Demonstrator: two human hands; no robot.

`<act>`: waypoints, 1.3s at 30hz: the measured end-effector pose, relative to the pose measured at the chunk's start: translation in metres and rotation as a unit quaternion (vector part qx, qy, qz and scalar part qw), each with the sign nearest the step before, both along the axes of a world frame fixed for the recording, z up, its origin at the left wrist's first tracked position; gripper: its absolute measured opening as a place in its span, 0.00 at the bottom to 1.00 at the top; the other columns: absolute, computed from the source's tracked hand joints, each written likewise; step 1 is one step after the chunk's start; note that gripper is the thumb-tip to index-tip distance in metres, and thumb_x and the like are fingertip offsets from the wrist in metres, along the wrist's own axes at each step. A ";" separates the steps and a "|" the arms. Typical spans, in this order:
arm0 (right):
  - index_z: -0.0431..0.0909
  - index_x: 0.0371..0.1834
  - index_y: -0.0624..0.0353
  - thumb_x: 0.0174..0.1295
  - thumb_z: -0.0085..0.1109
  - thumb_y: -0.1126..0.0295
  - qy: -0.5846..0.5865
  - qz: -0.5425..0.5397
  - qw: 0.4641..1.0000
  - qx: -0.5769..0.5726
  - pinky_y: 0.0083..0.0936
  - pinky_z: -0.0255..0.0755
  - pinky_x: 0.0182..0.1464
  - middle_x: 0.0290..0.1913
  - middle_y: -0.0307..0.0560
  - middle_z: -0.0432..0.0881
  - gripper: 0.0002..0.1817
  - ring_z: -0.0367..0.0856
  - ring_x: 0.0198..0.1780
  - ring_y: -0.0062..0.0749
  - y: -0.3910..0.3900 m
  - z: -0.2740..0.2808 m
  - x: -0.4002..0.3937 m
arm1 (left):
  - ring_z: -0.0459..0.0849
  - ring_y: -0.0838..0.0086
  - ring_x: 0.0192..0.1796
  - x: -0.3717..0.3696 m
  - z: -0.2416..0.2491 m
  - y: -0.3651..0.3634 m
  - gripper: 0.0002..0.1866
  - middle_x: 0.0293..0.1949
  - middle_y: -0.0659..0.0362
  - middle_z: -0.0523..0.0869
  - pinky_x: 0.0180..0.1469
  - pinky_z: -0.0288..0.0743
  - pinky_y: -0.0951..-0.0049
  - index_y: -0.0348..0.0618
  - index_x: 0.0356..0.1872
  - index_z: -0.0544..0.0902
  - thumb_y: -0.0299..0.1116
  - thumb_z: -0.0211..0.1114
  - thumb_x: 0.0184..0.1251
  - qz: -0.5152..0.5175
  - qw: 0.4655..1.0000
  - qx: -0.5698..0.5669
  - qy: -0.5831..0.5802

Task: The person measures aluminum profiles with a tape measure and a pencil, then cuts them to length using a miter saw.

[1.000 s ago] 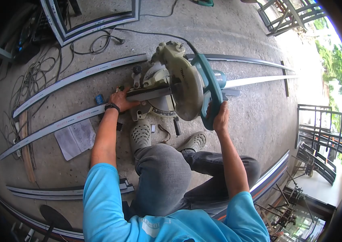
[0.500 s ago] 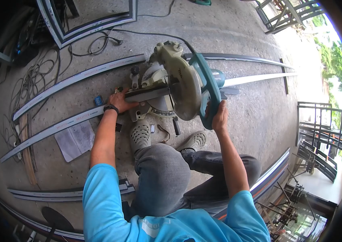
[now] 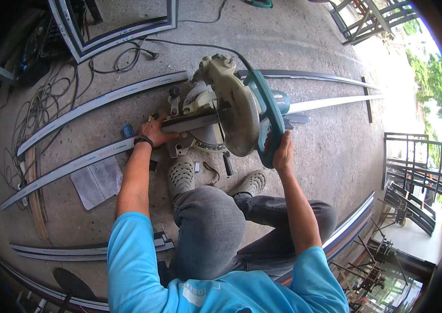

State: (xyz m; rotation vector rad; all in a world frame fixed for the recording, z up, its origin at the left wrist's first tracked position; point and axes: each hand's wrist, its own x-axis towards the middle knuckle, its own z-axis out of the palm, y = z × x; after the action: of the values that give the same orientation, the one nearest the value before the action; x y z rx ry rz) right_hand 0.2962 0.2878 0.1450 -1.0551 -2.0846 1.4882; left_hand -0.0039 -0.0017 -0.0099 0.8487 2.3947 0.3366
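A teal and cream miter saw (image 3: 237,125) stands on the concrete floor in front of my shoes. My right hand (image 3: 283,153) is wrapped round its teal handle, on the right side of the guard. Across the saw's base lies a long aluminium profile (image 3: 82,161), white-faced with printed lettering, which runs off to the left. My left hand (image 3: 156,130) grips this profile just left of the saw, its fingers partly hidden. The blade is mostly covered by the round guard. Close by my left hand sits a small blue box (image 3: 127,130).
A second profile (image 3: 101,99) lies beyond the first. Tangled cables (image 3: 49,107) and a wooden strip (image 3: 35,198) are at the left. A paper sheet (image 3: 97,182) rests near my left forearm. A dark-edged frame (image 3: 127,35) stands at the back; metal racks (image 3: 416,161) are at the right.
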 end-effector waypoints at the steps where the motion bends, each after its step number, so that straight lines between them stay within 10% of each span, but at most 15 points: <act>1: 0.82 0.42 0.70 0.75 0.28 0.26 0.003 0.001 1.000 0.001 0.28 0.76 0.32 0.25 0.45 0.82 0.50 0.83 0.26 0.30 0.001 -0.002 0.000 | 0.84 0.51 0.65 0.000 0.001 0.000 0.58 0.58 0.43 0.88 0.71 0.74 0.57 0.49 0.77 0.69 0.72 0.74 0.47 0.001 1.000 -0.001 -0.002; 39: 0.81 0.43 0.66 0.79 0.28 0.33 0.016 -0.012 1.000 0.003 0.27 0.75 0.29 0.26 0.45 0.82 0.44 0.80 0.23 0.29 -0.003 -0.003 -0.001 | 0.83 0.55 0.66 0.001 0.006 0.000 0.60 0.59 0.45 0.88 0.72 0.73 0.57 0.51 0.79 0.68 0.74 0.73 0.45 0.004 1.000 -0.014 -0.003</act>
State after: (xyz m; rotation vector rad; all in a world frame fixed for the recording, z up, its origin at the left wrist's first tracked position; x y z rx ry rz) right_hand 0.2949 0.2849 0.1415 -1.0433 -2.0457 1.4774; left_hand -0.0027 -0.0015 -0.0042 0.8239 2.3931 0.3069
